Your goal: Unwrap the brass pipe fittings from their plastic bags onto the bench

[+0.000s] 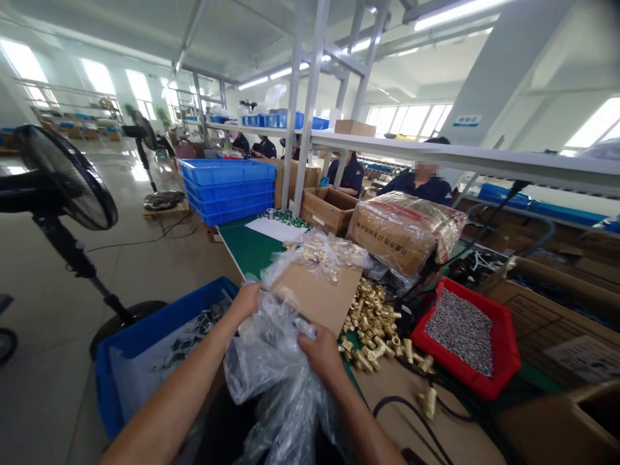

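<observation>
A crumpled clear plastic bag (278, 368) hangs from both my hands over the near edge of the bench. My left hand (249, 300) grips its upper left side, fingers closed on the film. On the other side my right hand (320, 345) pinches the film, thumb on top. Behind the bag lies a flat piece of cardboard (320, 294), with brass fittings in plastic (324, 252) on its far end. Loose brass fittings (372, 323) are heaped to the right of the cardboard.
A blue bin (130, 323) with metal parts stands at the left. Right of the fittings sits a red tray (508, 342) of small metal pieces. Farther back are stacked blue crates (227, 187) and a wrapped carton (402, 232). A floor fan (62, 174) stands left; people sit beyond the bench.
</observation>
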### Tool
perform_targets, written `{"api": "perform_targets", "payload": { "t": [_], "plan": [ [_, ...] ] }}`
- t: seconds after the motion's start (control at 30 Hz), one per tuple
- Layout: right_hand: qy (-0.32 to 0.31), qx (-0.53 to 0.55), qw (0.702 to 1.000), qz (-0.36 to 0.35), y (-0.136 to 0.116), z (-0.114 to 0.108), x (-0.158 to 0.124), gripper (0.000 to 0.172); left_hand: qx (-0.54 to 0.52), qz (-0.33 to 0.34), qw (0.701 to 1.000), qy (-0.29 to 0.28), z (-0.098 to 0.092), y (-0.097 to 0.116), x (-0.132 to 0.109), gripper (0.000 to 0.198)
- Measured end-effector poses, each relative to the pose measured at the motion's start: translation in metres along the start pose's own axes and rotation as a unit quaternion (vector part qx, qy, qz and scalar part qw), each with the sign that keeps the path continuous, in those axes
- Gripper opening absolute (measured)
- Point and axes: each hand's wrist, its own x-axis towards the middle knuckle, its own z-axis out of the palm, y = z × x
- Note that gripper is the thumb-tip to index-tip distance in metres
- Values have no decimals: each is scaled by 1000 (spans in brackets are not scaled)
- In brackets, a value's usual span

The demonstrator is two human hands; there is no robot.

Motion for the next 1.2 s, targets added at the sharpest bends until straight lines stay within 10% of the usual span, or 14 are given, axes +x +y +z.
{"api": "perform_targets", "payload": {
  "t": [0.27, 0.43, 0.53, 0.63, 0.73, 0.87, 0.97, 1.2],
  "plan": [
    [6, 93, 996, -2, -5, -1, -28, 20, -223, -55, 960, 157, -3, -21, -73, 41],
    [60, 11, 997, -54, -33, -3, -55, 16, -288, -91, 926, 225, -44, -12, -162, 52],
    [35, -30, 995, -93, -45, 9, -74, 12, -276, -42, 946, 167, -58, 10, -212, 66],
    [-11, 68, 994, -79, -48, 36, -100, 13, -201, 8, 979, -34, -21, 31, -256, 103],
    [-13, 242, 970, 11, -32, 67, -128, 14, -274, 18, 950, -146, 46, 41, -294, 97],
    [49, 432, 885, 165, 12, 90, -148, 23, -436, -99, 878, -170, 102, 40, -324, 69],
    [28, 510, 828, 231, 49, 93, -156, 47, -402, -133, 884, -198, 109, 35, -330, 40],
    [9, 402, 863, 305, 123, 98, -199, 31, -281, -45, 940, -187, 128, 30, -340, 22]
  ]
}}
